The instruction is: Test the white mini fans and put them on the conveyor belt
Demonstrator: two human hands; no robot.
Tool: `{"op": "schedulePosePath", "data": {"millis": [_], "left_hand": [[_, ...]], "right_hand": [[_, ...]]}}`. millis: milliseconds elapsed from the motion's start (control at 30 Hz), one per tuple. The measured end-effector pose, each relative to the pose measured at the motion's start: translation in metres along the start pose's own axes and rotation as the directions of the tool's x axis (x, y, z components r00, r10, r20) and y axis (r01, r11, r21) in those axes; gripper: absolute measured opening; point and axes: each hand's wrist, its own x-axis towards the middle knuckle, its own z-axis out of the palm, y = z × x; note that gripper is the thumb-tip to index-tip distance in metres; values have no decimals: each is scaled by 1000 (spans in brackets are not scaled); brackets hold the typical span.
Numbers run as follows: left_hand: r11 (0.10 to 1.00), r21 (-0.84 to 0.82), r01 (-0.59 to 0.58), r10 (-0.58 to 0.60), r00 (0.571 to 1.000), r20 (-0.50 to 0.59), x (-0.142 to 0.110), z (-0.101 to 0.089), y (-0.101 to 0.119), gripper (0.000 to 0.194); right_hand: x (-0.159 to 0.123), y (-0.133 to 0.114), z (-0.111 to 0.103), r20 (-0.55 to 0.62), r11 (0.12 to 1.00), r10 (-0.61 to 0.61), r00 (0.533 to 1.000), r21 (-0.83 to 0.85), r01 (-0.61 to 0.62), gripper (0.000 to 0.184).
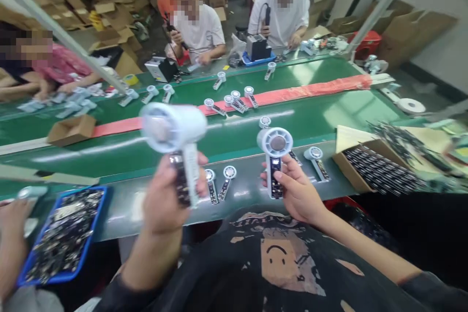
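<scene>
My left hand [161, 204] is closed around the handle of a light-blue handheld fan [183, 126], raised close to the camera and blurred. Dark parts show along its open handle. My right hand [302, 192] grips a second handheld fan [276, 144] upright, its round grille facing me and the thumb on the dark board in its handle. Between my hands, two more fans [229, 173] lie on the grey bench edge [146, 214]. Another fan [317, 156] rests right of my right hand, and one partly hidden fan [265, 122] sits just behind it.
Several fans [236, 97] lie on the green conveyor [310, 126] by a red strip [314, 88]. A blue tray [100, 214] of small dark parts stands left, beside a neighbour's hand [12, 219]. A cardboard box [343, 165] of dark strips is right. People work opposite.
</scene>
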Motion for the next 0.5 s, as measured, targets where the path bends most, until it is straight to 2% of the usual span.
{"op": "schedulePosePath", "data": {"millis": [100,233,500], "left_hand": [[1000,15,25,-24,997,-72,10,15,-27,23],[996,44,78,-72,990,-118,12,19,-55,38],[995,96,22,-18,999,-47,8,13,-59,37]], "right_hand": [[2,2,-7,-13,999,8,1000,-36,-8,46],[4,3,-12,-39,999,29,999,-41,-31,48],[1,5,-17,-43,998,26,999,-50,-28,50]]}}
